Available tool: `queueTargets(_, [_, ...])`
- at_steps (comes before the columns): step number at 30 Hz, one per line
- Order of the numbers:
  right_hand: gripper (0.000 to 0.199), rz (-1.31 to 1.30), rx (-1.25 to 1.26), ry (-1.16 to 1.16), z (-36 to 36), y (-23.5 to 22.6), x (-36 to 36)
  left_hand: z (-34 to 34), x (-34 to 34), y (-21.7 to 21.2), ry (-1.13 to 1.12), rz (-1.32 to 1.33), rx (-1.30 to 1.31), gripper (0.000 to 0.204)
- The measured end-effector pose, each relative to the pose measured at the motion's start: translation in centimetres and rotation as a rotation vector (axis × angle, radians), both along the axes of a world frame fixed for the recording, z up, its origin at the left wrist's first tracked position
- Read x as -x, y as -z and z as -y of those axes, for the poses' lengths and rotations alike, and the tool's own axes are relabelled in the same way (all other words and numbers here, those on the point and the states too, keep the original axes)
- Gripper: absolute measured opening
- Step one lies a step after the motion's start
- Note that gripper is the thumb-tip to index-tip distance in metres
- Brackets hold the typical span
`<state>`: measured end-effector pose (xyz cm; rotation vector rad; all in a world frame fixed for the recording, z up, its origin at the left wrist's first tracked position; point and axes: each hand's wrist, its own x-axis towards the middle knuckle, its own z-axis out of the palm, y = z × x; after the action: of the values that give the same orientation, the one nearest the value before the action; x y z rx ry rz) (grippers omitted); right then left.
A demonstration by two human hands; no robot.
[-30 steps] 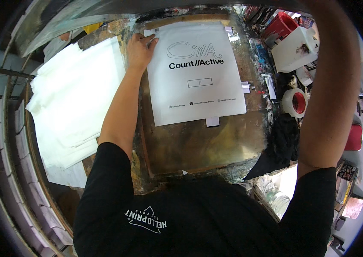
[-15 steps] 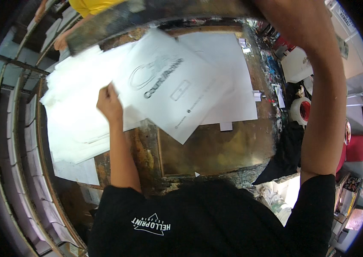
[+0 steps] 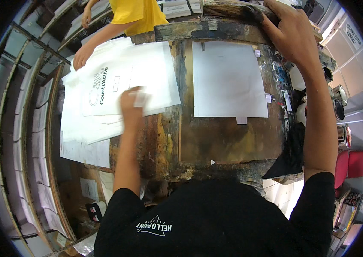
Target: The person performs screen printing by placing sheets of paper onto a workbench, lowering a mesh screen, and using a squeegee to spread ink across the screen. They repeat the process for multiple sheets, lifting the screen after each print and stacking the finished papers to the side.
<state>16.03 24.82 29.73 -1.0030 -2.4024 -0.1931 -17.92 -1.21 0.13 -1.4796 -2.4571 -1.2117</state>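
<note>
we see our left hand (image 3: 132, 100) lying on the top sheet of a stack of white printed bags (image 3: 117, 85) at the left edge of the bench (image 3: 215, 141), fingers pinching the near corner of that sheet; the hand is blurred, so how firm the grip is we cannot tell for sure. our right hand (image 3: 290, 32) is clenched around the worn wooden screen frame (image 3: 215, 30) lifted along the far edge of the bench. a blank white bag (image 3: 228, 79) lies flat in the middle of the bench, well apart from the stack, with small tape tabs at its edges. a co-worker's hand (image 3: 80, 55) in a yellow sleeve touches the far left corner of the stack. paint tins (image 3: 340, 96) stand beyond the right edge, and a black cloth (image 3: 290, 152) hangs at the near right corner.
</note>
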Motion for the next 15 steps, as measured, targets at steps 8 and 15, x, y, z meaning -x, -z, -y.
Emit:
queueTargets(8, [0.064,0.02,-0.001,-0.111,-2.0,0.8,0.0,-8.4,-15.6,1.8,0.485,-0.401,0.481,0.124])
queueTargets(15, [0.059,0.074,0.076,-0.291,-2.5,-1.2,-0.7,-15.5,-29.0,3.0,0.648,-0.356,0.371,0.128])
